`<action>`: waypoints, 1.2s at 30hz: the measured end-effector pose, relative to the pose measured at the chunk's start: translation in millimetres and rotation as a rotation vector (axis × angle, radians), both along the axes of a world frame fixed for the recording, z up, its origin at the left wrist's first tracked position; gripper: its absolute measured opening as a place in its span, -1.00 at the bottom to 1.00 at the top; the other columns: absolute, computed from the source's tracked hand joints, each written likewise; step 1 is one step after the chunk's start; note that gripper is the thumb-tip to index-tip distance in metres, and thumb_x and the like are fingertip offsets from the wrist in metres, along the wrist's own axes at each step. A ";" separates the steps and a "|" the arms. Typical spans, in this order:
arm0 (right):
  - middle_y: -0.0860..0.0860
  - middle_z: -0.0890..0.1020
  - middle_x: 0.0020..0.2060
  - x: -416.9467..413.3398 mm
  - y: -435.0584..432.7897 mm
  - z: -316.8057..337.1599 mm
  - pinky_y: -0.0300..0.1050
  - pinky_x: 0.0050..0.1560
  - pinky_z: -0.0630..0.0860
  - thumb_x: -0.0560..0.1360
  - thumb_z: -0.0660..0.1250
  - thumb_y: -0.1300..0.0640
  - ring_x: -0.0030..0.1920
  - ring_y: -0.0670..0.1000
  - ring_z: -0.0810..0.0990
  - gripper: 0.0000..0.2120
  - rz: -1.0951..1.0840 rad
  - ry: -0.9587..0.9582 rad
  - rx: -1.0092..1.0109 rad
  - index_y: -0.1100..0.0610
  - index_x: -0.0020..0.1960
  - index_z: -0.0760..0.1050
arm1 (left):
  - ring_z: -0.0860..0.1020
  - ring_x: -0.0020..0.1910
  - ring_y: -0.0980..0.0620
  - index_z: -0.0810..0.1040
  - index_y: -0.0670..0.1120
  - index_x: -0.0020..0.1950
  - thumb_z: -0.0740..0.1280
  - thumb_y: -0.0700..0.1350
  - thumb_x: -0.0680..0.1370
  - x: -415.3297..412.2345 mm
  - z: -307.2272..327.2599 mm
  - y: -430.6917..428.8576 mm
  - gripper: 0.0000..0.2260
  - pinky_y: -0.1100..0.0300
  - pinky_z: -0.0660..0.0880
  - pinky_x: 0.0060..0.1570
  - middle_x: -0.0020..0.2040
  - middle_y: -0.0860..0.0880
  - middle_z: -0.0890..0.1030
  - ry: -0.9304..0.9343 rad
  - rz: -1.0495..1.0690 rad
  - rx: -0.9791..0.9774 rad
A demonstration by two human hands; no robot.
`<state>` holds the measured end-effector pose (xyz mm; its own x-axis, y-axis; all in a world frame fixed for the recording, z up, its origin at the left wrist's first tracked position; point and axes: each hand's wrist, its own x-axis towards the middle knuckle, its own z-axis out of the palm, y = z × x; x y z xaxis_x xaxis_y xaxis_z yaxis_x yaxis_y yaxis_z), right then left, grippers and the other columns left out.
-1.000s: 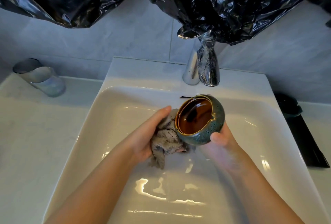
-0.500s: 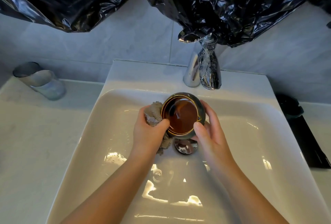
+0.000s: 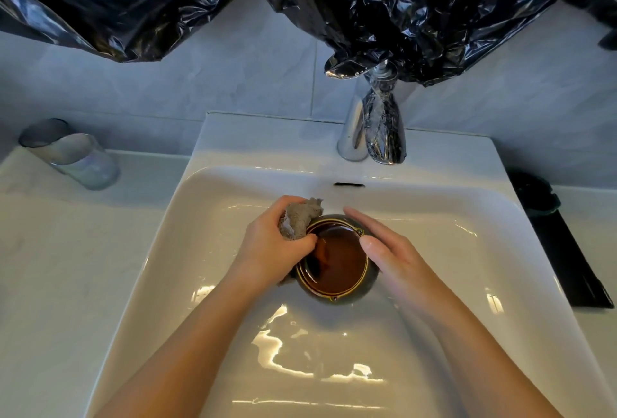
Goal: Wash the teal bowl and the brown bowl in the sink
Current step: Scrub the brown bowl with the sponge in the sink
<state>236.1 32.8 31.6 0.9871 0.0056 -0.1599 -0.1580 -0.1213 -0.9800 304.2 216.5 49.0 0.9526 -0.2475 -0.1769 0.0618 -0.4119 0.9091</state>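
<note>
Lower frame: two bare forearms enter from the bottom edge and converge on the centre of the sink (image 3: 207, 250), whose wet white floor shows glare streaks.

Centre, item 1: teal bowl (image 3: 337, 264), dark speckled outside, glossy brown inside with a gold rim line. It sits mouth up, low in the basin, apparently on or just above the drain; the drain itself is hidden. A round form with no long axis; the opening faces the camera.

Centre left, item 2: left hand (image 3: 270, 247), closed around a bunched grey cloth (image 3: 298, 219). The cloth touches the bowl's upper-left rim, and the knuckles overlap that rim.

Centre right, item 3: right hand (image 3: 387, 247), fingers extended and together, laid flat against the bowl's right wall; steadying, not clamped.

Key relation: the bowl's interior lies just right of and below the cloth. By judgement, the wiping hand need only dip inward and down while the right hand braces.

Upper centre: chrome faucet (image 3: 354, 130), no water stream visible.

Left edge: clear glass tumbler (image 3: 76, 157) on the counter.

Right edge: dark object, unidentifiable.

Top: black plastic sheeting (image 3: 367, 0).

The brown bowl is not identifiable as a separate item.
</note>
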 end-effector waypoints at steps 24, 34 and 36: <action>-0.20 0.71 -0.23 -1.1 4.4 7.2 -0.32 -0.21 0.55 0.55 0.28 -0.03 -0.16 -0.19 0.68 -0.77 -0.091 -0.102 -0.011 0.03 0.15 0.52 | 0.62 -0.17 0.06 0.52 0.12 0.02 0.46 -0.21 0.39 -4.1 3.6 -2.9 -0.69 0.24 0.59 -0.28 -0.14 0.06 0.63 -0.069 0.200 -0.183; -0.10 0.70 -0.21 0.8 -2.1 4.9 -0.32 -0.14 0.53 0.52 0.22 0.05 -0.14 -0.16 0.64 -0.77 -0.058 -0.143 -0.102 0.05 0.00 0.65 | 0.56 -0.11 0.23 0.45 0.18 0.03 0.51 -0.13 0.38 -6.5 10.1 -0.3 -0.64 0.47 0.49 -0.25 -0.11 0.18 0.58 -0.146 -0.070 -0.043; -0.14 0.66 -0.28 1.2 -0.2 4.3 -0.33 -0.18 0.50 0.50 0.23 0.04 -0.20 -0.18 0.60 -0.78 -0.019 -0.130 -0.148 0.05 -0.05 0.64 | 0.54 -0.10 0.26 0.43 0.22 -0.01 0.49 -0.18 0.38 -6.4 9.4 0.4 -0.61 0.50 0.45 -0.24 -0.11 0.19 0.56 -0.193 -0.122 0.026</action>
<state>237.2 32.6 35.9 0.9992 -0.0271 -0.0286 -0.0348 -0.2636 -0.9640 297.8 217.0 58.4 0.9328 -0.3605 -0.0020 -0.1638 -0.4290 0.8883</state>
